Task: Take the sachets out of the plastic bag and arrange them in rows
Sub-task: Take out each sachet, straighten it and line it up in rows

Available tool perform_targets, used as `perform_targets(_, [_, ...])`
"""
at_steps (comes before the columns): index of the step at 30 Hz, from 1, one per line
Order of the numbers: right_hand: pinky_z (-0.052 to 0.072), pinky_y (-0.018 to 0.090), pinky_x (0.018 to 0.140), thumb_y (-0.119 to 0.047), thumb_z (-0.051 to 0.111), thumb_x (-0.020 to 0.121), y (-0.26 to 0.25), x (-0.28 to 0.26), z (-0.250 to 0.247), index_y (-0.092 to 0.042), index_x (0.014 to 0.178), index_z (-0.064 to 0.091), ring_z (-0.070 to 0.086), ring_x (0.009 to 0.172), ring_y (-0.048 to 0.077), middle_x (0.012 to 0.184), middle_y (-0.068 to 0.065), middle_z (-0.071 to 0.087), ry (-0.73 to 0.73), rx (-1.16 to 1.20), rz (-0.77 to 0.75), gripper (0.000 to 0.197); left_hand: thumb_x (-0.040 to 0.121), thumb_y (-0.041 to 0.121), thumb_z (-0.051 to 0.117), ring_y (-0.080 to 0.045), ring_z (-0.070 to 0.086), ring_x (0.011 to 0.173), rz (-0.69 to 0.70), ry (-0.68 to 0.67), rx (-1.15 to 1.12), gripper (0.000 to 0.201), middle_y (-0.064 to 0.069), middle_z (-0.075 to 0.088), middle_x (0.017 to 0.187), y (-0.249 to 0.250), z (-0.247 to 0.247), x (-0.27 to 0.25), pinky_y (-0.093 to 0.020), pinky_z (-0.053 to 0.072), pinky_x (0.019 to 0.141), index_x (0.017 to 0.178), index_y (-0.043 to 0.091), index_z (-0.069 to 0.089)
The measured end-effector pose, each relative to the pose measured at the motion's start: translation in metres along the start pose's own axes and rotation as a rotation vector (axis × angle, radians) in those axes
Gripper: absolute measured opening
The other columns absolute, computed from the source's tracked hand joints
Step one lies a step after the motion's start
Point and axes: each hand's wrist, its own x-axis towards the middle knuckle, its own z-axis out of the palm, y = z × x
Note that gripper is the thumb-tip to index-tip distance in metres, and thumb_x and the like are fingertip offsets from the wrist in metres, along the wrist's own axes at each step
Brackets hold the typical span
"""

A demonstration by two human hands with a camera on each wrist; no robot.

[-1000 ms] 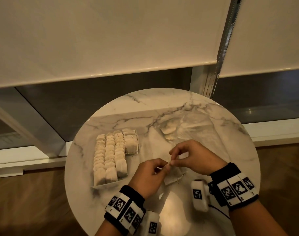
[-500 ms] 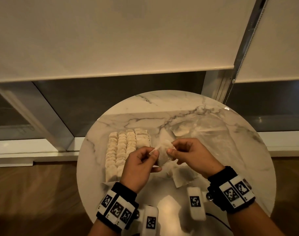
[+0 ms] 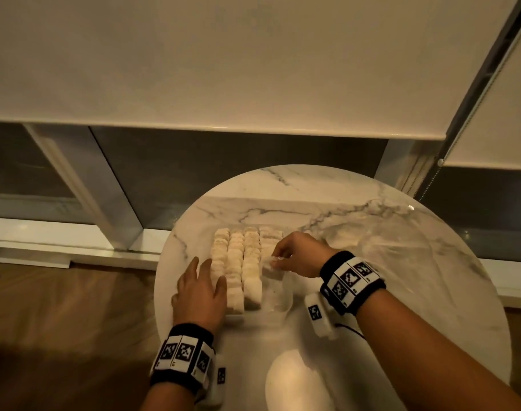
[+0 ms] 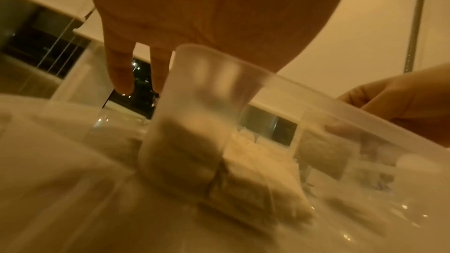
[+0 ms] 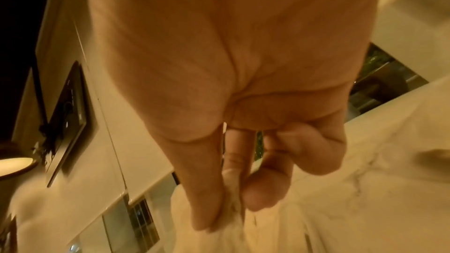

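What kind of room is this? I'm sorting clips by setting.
Probably a home or hotel room, at night. A small round marble table stands beside large windows half covered by roller blinds, over a wood floor. The glass is dark, with small lights showing through it in the left wrist view.

A: Tabletop [image 3: 357, 262] – white marble w/ grey veining, warm yellow cast. Sachets [image 3: 238, 262]?

B: Pale cream/off-white, rows all the same shade; container [image 4: 316, 91] around them is frosted translucent, no print

A: Wristbands [image 3: 352, 281]?

B: Black bands carrying white panels w/ black square-code patterns, both wrists. Sachet [image 5: 233, 216] pinched by right hand [image 3: 300, 253] – off-white, faint darker speckling

A: Backdrop?

B: Roller blind [image 3: 223, 60] plain cream, window frame [image 3: 84, 185] white, glass dark grey. Floor [image 3: 60, 321] brown wood grain. Plastic bag [image 3: 386, 241] – clear, colourless, marble pattern showing thru
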Motion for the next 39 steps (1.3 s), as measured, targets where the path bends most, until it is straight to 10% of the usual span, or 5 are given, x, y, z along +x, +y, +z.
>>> perform_targets(12, [0.056,0.032,0.077,-0.021,0.071,0.087,-0.021,0.046,0.004,-0.02,0.104,0.074,0.067,0.092,0.025,0.106,0.005,0.069,-0.112,-0.452,0.113,0.017,0.102,0.045,0.038,-0.025,0.029,0.145,0.01,-0.079,-0.146,0.062,0.005,0.011,0.165,-0.016,0.012,0.005,-0.047,0.031,0.116,0.156,0.021,0.02])
perform_targets(26, [0.058,0.036,0.083,-0.026,0.082,0.08,-0.012,0.055,0.001,-0.03,0.094,0.066,0.066,0.089,0.021,0.103,-0.002,0.068,0.07,-0.338,0.142,0.021,0.102,0.048,0.037,-0.027,0.027,0.145,0.009,-0.076,-0.145,0.058,0.003,0.011,0.165,-0.014,0.009,0.003,-0.05,0.029,0.116,0.154,0.025,0.024])
perform_targets(34, [0.056,0.033,0.083,-0.008,0.057,0.083,-0.025,0.025,-0.007,-0.032,0.097,0.069,0.062,0.093,0.015,0.1,-0.009,0.066,0.082,-0.228,0.058,0.03,0.099,0.052,0.036,-0.026,0.006,0.15,0.106,0.022,0.044,0.052,-0.002,0.018,0.161,0.023,-0.003,-0.014,-0.057,0.0,0.119,0.148,0.035,0.031])
perform_targets(39, [0.051,0.039,0.091,-0.028,0.064,0.083,-0.036,0.021,0.004,-0.027,0.094,0.076,0.064,0.091,0.018,0.097,-0.006,0.073,-0.14,-0.412,0.064,0.016,0.096,0.045,0.039,-0.018,0.055,0.109,0.385,-0.116,0.043,0.035,0.003,0.064,0.118,0.06,0.017,-0.029,-0.039,0.042,0.1,0.112,0.027,0.065])
